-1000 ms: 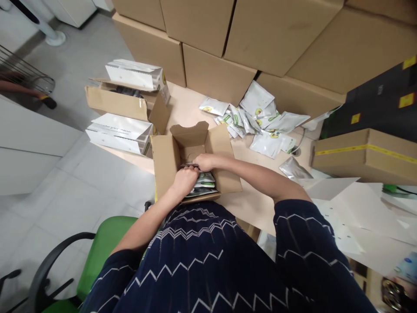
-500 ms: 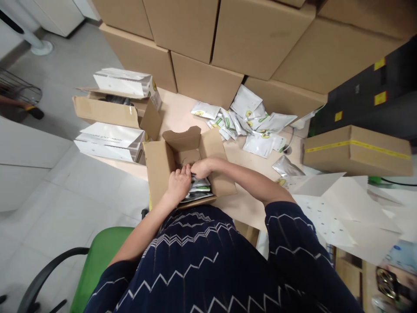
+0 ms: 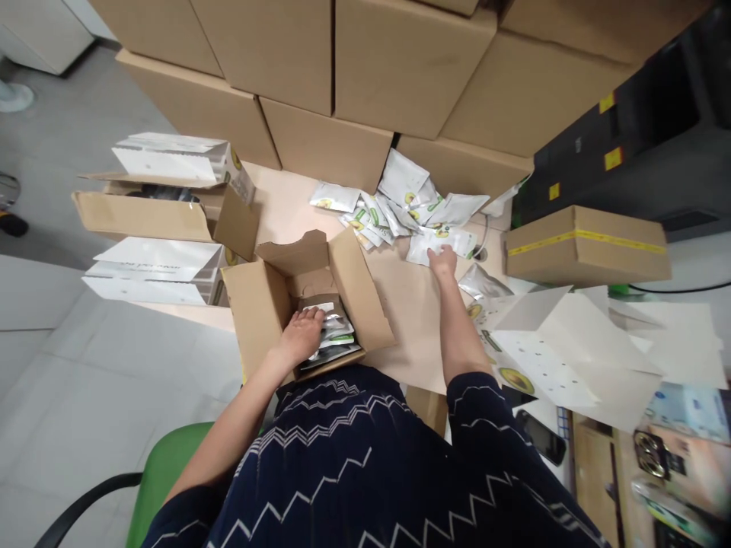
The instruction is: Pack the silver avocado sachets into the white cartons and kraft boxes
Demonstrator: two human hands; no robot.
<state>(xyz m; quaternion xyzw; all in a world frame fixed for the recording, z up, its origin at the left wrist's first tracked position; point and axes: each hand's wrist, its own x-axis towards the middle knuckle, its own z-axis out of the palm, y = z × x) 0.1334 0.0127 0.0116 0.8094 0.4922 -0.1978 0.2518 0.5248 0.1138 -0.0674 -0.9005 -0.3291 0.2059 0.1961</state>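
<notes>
In front of me stands an open cardboard box (image 3: 256, 308), its flaps spread outward. Silver packets with green print (image 3: 336, 340) lie inside it. My left hand (image 3: 304, 333) rests flat over the packets near the left wall, fingers stretched and holding nothing. My right hand (image 3: 443, 262) is stretched out over the table, its bent fingers closed at the near edge of a white-silver packet (image 3: 421, 245) that lies flat. Behind that packet is a loose pile of similar packets (image 3: 388, 217) with avocado pictures.
Large cardboard cartons (image 3: 325, 137) are stacked along the back. At left stand white boxes (image 3: 154, 266) and another open carton (image 3: 142, 215). On the right are a yellow-taped carton (image 3: 588, 247), an unfolded white box (image 3: 571, 350) and a phone (image 3: 541, 436). A green chair (image 3: 171, 457) is at lower left.
My right hand has left the box and moved right and away from me to a packet by the pile. My left hand has flattened over the packets. The view has shifted right.
</notes>
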